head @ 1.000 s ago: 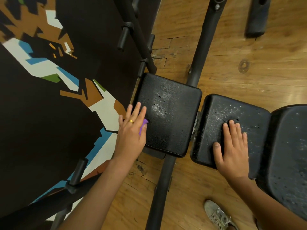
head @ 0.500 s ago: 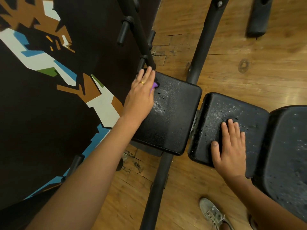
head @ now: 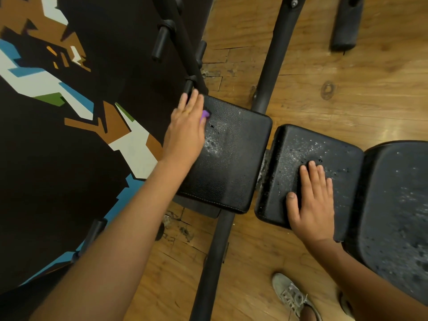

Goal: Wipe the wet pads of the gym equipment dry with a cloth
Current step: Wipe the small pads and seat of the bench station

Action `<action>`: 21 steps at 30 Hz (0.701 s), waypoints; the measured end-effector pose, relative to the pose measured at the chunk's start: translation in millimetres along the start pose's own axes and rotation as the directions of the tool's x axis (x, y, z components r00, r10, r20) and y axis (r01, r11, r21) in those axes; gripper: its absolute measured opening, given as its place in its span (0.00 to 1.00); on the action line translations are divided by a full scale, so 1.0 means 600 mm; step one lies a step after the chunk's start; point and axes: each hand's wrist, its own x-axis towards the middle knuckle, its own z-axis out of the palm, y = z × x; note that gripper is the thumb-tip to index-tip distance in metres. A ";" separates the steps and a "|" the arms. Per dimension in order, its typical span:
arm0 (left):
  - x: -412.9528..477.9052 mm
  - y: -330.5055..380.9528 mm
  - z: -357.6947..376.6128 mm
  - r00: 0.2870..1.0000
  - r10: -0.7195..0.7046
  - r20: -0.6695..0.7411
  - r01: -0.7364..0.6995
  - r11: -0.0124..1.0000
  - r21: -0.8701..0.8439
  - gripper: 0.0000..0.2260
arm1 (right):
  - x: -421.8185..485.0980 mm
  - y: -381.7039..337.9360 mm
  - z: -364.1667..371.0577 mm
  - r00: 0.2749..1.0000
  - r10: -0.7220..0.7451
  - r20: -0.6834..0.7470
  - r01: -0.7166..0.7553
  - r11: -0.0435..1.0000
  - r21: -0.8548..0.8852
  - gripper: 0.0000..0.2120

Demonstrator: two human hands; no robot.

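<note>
left hand (head: 185, 133) flat, fingers together, on mostly hidden purple cloth (head: 205, 114), far corner of grainy square pad (head: 234, 163) | right hand (head: 312, 200) flat, fingers together, on droplet-beaded pad (head: 298, 147)

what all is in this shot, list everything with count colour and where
left pad: one, black, centre, droplets on its left part
middle pad: one, black, right of centre, droplets
right pad: one, black, right edge, droplets
cloth: one, purple, far left corner of left pad, mostly hidden
frame tube: one, black, under left pad
peg rack: one, black, top
padded end: one, black, top right
patterned panel: one, dark with white, blue, brown, green shapes, left
floor: brown wood
shoe: one, grey, bottom
left hand: flat on cloth
right hand: flat on middle pad
</note>
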 end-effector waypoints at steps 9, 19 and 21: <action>0.113 -0.079 -0.104 0.711 0.461 0.532 -0.591 0.801 0.097 0.26 | -0.001 0.000 0.000 1.000 -0.001 0.004 0.001 1.000 0.004 0.31; 0.141 -0.011 -0.065 0.543 0.563 0.623 -0.789 0.595 0.150 0.25 | -0.001 -0.001 -0.002 1.000 0.002 0.000 -0.002 1.000 -0.004 0.31; 0.144 0.002 -0.059 0.488 0.570 0.661 -0.827 0.545 0.140 0.24 | -0.001 -0.002 -0.002 1.000 0.004 -0.001 -0.004 1.000 -0.008 0.31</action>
